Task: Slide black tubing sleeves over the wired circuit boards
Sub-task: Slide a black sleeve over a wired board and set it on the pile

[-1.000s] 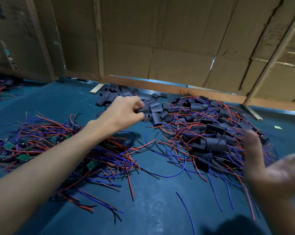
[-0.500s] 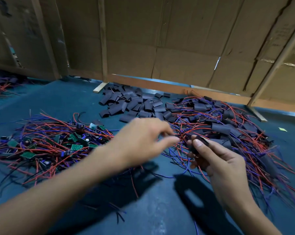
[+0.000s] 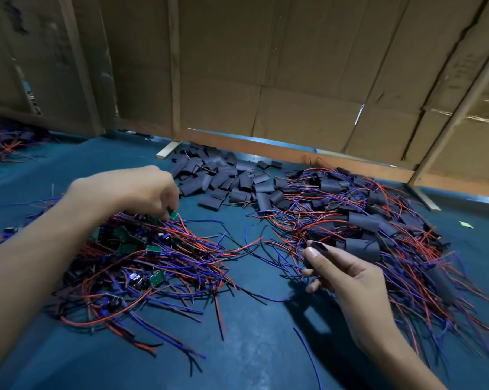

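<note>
A small green circuit board point(image 3: 172, 214) is pinched by the fingertips of the left hand point(image 3: 130, 190) at the far edge of the pile of bare wired boards point(image 3: 142, 257). Half a second ago this hand was held close to the right hand over the bare mat, so it has been carried back to the pile for a fresh board. One black sleeve point(image 3: 317, 247) is held between thumb and fingers of the right hand point(image 3: 347, 280), just right of that pile and on the near edge of the heap of boards already sleeved point(image 3: 364, 220). A second ago a sleeve was being picked from the loose stock of sleeves point(image 3: 226, 181) beyond the pile by the left hand, and the right hand was open and blurred; the sleeve has since been passed across (its open mouth appears turned towards the camera). The blue mat point(image 3: 251, 356) lies under everything, and the cardboard wall point(image 3: 265, 66) stands behind the pile. By this reading, the board is about to be lifted free and its wires threaded into the waiting sleeve; snagging on neighbouring red and blue wires is the likely hindrance.
</note>
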The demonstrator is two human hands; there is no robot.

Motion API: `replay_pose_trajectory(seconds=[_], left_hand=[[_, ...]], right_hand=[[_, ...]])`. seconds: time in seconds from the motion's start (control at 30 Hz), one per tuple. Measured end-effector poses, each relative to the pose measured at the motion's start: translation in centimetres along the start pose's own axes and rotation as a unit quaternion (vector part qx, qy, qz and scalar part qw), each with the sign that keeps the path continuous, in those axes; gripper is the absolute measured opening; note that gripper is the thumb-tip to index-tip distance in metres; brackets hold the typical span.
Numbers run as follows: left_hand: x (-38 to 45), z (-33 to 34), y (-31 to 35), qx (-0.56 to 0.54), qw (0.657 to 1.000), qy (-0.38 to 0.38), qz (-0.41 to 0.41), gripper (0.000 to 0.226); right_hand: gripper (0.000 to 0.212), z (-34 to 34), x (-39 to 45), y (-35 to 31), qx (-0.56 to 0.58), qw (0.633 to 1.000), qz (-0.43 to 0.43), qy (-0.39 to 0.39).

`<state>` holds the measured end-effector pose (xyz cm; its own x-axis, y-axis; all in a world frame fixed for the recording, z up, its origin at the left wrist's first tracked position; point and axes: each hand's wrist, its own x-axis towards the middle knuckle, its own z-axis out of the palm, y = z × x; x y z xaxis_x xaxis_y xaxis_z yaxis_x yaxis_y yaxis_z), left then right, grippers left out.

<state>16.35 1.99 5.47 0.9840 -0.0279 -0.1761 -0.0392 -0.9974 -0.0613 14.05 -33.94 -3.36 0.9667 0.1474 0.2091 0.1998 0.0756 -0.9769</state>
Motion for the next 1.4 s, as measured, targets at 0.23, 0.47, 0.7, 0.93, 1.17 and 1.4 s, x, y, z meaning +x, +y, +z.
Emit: replay_pose_trajectory(seconds=[0.23,0.47,0.7,0.93,1.17,1.4], left_hand=[[-1.3,-2.3,2.9,-0.176,0.894,0.381,0.156,0.013],[-1.4,-3.0,10.0,-0.751,0.598,0.251,0.123,0.012],[-0.8,2.0,14.4,-0.968,0.237,-0.067,0.037,0.017],[-2.0,4.2,15.1,-0.978,0.176,-0.081,0.075,0.051],[-3.2,3.4,15.7,-0.977,0.144,-0.087,0.133,0.043],[-3.4,3.5,15.9,-0.975,0.152,-0.104,0.122,0.051]], right_hand=[[0.023,-0.5,0.2,-0.4,0.025,0.999,0.002,0.034],[0.034,-0.9,0.5,-0.5,0.05,0.998,0.01,0.042],[0.024,0.3,-0.5,-0.9,0.019,0.996,0.006,-0.086],[0.022,2.0,-2.2,-1.2,-0.06,0.973,0.042,-0.219],[0.008,2.5,-2.6,-1.2,-0.15,0.953,-0.024,-0.261],[0.032,2.3,-2.6,-0.8,-0.188,0.95,-0.07,-0.24]])
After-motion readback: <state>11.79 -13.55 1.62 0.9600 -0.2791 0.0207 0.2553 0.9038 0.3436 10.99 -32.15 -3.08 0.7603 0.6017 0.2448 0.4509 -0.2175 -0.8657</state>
